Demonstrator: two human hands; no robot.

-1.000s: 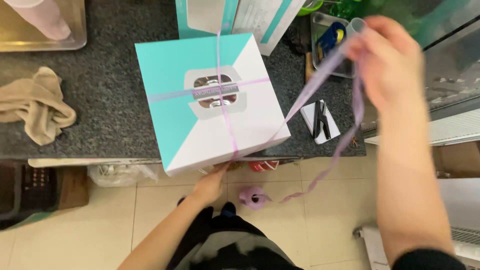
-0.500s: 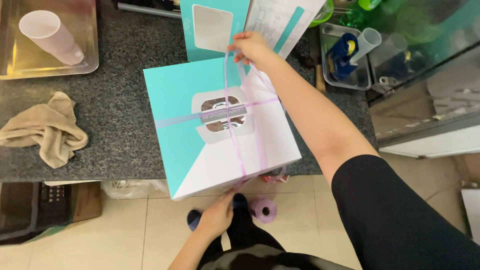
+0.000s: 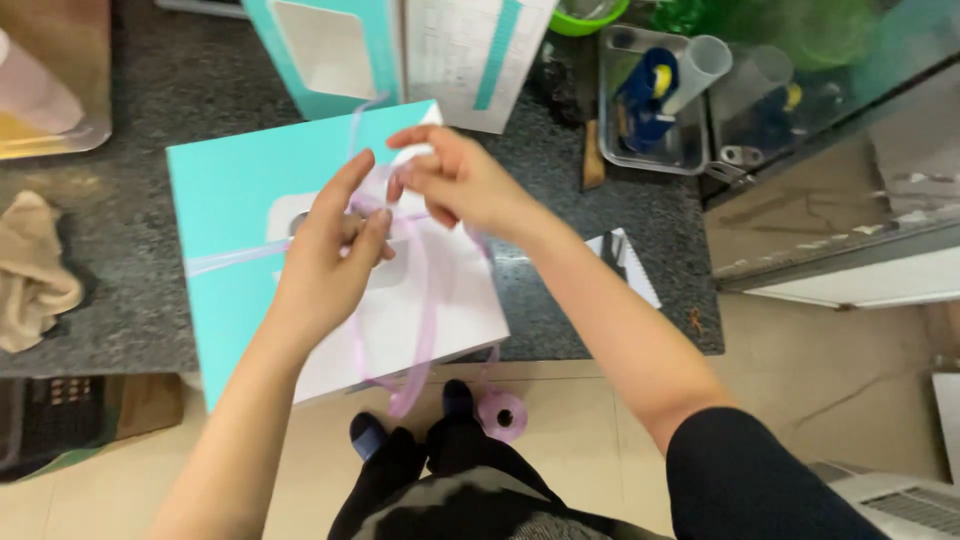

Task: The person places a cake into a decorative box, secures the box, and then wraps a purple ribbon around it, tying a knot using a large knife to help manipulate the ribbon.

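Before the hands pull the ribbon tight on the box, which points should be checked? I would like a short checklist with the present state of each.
1. Both hands on ribbon: left hand and right hand pinch the lilac ribbon over the box top: ok.
2. Cross band lies flat on the turquoise and white box: ok.
3. Box fully on the counter: not ok, its near edge overhangs.
4. Ribbon spool free to unwind on the floor: cannot tell.
5. Knot formed: cannot tell, fingers hide it.

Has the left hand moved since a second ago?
Yes. The left hand has come up from the near edge of the teal and white box to its top middle, beside the right hand, on the lilac ribbon.
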